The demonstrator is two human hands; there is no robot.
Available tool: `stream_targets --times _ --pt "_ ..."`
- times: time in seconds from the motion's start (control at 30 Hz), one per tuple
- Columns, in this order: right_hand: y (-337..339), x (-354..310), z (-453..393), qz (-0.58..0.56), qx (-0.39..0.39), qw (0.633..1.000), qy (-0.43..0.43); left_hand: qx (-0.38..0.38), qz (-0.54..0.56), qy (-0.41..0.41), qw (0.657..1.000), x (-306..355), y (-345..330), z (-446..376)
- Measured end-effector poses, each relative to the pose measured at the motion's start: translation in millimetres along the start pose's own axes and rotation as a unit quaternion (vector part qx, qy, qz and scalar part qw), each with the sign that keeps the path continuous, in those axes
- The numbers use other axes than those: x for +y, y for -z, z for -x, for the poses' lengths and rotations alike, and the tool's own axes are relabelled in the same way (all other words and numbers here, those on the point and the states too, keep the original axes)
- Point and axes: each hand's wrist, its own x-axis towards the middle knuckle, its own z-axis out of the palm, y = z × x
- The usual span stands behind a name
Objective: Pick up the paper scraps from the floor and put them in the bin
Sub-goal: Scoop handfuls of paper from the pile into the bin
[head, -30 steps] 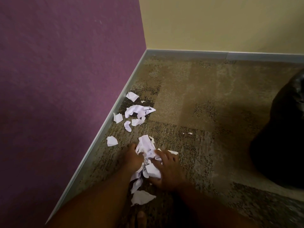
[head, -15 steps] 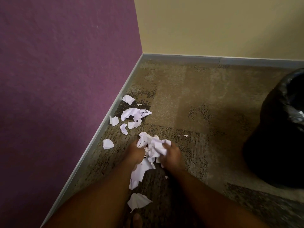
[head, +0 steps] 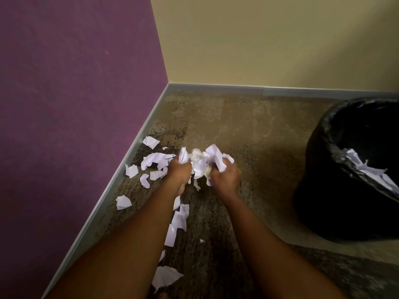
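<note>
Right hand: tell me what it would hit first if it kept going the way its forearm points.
The right hand grips a bunch of paper scraps and points toward the far yellow wall. Ahead, only bare carpet shows, then the baseboard. The bin stands off to the right, probably outside that line.

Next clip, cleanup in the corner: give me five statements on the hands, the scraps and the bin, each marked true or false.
1. Both hands hold a bundle of scraps. True: left hand and right hand each have a grip on it.
2. The bin is empty. False: white paper lies inside it.
3. Scraps lie on the carpet near the purple wall. True.
4. The bin stands to the left of the hands. False: it stands to their right.
5. The bin has a white liner. False: the liner is black.
</note>
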Motion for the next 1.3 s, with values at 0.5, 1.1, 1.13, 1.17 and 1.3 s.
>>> stream_targets --times 0.5,1.1,1.13,1.17,1.3 --pt "67.7 -56.1 -41.5 -0.12 0.122 0.985 -0.026 -0.054 0.057 -0.119 0.99 89.9 -73.7 28.3" --pt "173.3 -111.1 -48.8 -0.144 0.281 0.949 0.018 -0.213 0.113 -0.226 0.944 168.2 -152.8 83.1" --pt "179.1 -113.5 -47.7 -0.149 0.288 0.946 0.021 -0.222 0.115 -0.229 0.941 170.5 -157.9 86.1" --pt "184.8 -115.1 -46.7 -0.153 0.296 0.942 0.02 -0.228 0.116 -0.233 0.938 172.1 -162.9 88.9" --pt "205.2 -116.2 -44.2 -0.161 0.338 0.927 0.013 -0.243 0.099 -0.242 0.934 175.5 -183.6 103.6"
